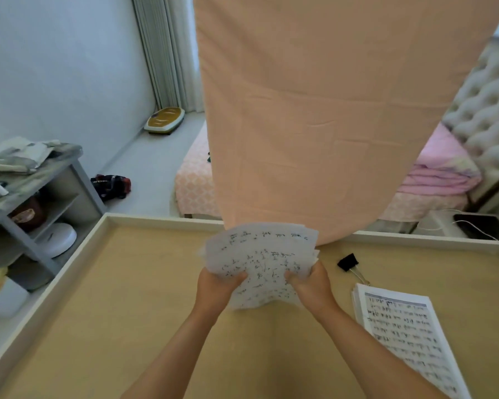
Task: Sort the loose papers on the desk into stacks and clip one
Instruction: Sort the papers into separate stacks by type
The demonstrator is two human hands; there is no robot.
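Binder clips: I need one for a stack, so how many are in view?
1: the black binder clip lies on the desk, right of the held papers. More could be hidden under paper.

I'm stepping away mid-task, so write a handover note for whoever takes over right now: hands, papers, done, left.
Hands: left hand and right hand both grip the bundle of handwritten sheets by its near edge, over the middle of the desk.
The binder clip lies unused on the desk, right of the bundle.
Done: one stack of written pages lies at the desk's right side.
Left: set the bundle down as a stack, clip one.
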